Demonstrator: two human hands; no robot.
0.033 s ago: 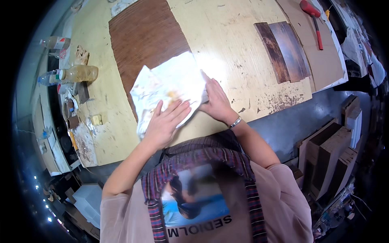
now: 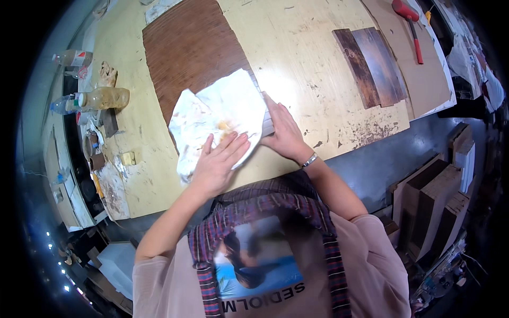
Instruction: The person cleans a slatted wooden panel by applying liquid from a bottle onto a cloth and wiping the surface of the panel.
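My left hand [image 2: 218, 161] lies with fingers stretched out on a crumpled white cloth [image 2: 204, 114] that has yellow-brown stains. Beneath the cloth is a flat greyish piece [image 2: 269, 126]; only a strip of its right side shows, and its kind is hidden. Along that side rests my right hand [image 2: 286, 132], fingers extended and thumb near the close corner. Its wrist bears a metal band [image 2: 309, 159]. Beyond the cloth, a brown wood-grained sheet [image 2: 191, 45] stretches toward the far edge of the pale worktable [image 2: 297, 58].
On the right lie dark wood-grained strips [image 2: 371, 66] and a red mallet [image 2: 412, 32] on cardboard [image 2: 432, 79]. Bottles, including one with yellowish liquid [image 2: 108, 98], and a small yellow block [image 2: 128, 158] line the left. Box-like wooden pieces [image 2: 429, 196] stand off the table's right end.
The cloth has shifted slightly left, baring more of the greyish piece beside my right hand. Both hands stay nearly where they were.
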